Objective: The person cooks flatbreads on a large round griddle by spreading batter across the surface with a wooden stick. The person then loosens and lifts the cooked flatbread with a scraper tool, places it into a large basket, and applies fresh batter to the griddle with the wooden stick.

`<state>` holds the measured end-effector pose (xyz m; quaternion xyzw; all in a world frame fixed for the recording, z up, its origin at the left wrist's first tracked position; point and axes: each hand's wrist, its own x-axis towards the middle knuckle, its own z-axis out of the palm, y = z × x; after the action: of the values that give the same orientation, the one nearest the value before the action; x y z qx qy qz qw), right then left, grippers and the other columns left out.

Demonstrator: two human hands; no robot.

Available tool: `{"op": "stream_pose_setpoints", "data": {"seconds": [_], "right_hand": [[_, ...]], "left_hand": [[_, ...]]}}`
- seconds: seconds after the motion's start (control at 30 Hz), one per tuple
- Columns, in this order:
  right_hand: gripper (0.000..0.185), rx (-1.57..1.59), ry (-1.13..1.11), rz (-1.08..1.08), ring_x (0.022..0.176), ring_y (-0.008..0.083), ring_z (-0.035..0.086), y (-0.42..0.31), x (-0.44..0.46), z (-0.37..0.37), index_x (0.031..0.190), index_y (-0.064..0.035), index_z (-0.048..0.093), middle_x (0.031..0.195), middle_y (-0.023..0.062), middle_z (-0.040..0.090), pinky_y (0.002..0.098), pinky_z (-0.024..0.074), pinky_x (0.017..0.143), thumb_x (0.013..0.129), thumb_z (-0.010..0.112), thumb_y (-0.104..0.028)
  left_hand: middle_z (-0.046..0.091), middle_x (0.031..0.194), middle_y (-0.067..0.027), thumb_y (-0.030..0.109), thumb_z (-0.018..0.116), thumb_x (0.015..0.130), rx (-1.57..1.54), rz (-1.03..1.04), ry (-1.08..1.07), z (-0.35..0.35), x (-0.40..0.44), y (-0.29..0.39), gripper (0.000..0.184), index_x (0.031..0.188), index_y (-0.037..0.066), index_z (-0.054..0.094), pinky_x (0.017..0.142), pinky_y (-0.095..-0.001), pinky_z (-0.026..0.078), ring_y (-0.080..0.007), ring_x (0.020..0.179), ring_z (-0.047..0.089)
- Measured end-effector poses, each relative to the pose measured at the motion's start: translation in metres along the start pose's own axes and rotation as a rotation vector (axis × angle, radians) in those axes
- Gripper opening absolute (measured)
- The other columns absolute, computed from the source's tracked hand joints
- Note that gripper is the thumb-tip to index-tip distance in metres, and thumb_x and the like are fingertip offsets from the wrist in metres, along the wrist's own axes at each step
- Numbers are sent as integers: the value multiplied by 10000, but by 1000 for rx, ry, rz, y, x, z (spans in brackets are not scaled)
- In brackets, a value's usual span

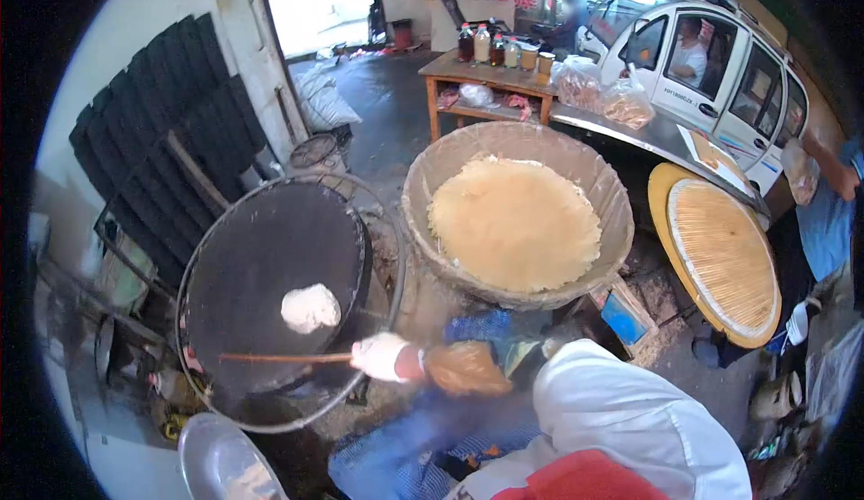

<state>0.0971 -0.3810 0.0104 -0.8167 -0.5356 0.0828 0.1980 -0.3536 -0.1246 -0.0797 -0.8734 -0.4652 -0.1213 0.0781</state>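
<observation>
My right hand (380, 357) wears a white glove and is closed around the end of a thin wooden stick (283, 358). The stick reaches left across the near part of a round black griddle (261, 248). On the griddle, just beyond the stick and apart from it, lies a lump of white dough (310, 308). A brown cover (468, 369) wraps my right forearm. Out of the picture is my left hand. A metal basin (193, 455) with some pale dough in it stands at the lower left.
A metal ring (399, 257) surrounds the griddle. Right of it stands a large lined basket (423, 194) of thin tan flatbreads. A round slatted board (724, 252) leans further right, near another person's arm (837, 176). Bottles (481, 43) stand on a wooden table (441, 68); a white vehicle (684, 95) is behind.
</observation>
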Motion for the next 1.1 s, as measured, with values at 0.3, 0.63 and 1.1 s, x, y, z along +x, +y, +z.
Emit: {"op": "stream_pose_setpoints", "data": {"seconds": [0.3, 0.63, 1.1], "right_hand": [[173, -259, -97, 19, 841, 295, 659, 13, -5, 3, 884, -69, 666, 868, 155, 653, 389, 538, 724, 841, 529, -165], [195, -275, 204, 108, 701, 277, 681, 70, -2, 10, 875, -44, 652, 769, 118, 669, 383, 551, 596, 867, 524, -190], [166, -263, -29, -4, 780, 285, 696, 65, 14, 5, 901, -48, 694, 891, 128, 703, 401, 559, 635, 841, 567, -135]], "left_hand": [[616, 1066, -180, 235, 618, 796, -336, 487, 97, -72, 41, 299, 370, 1081, 2, 590, 1008, -484, 363, -367, 1102, 534], [476, 1293, -239, 303, 662, 739, -193, 444, -29, -48, 21, 340, 706, 1296, -57, 420, 1118, -511, 210, -392, 1251, 408], [448, 1352, -250, 379, 549, 805, -52, 389, -80, -29, 22, 339, 712, 1322, -91, 410, 1143, -499, 134, -394, 1319, 342]]}}
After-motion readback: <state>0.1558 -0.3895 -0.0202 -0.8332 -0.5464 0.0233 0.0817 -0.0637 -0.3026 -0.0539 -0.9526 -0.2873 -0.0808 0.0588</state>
